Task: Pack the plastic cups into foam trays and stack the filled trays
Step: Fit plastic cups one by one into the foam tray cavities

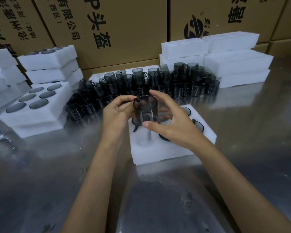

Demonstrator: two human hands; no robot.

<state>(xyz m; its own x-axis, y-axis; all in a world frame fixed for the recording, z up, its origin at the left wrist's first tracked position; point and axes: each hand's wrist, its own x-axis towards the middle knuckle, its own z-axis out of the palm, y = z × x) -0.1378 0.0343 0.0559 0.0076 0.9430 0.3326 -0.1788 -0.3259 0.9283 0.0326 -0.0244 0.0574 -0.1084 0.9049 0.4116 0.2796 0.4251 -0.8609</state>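
Smoky cup [145, 109] in both hands' grip, tray [166, 152] pockets partly hidden.

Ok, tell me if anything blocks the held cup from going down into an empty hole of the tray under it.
Nothing visible does. The cup, held by the left hand and right hand, hangs over the foam tray, whose near-left hole looks empty; other holes already hold cups.
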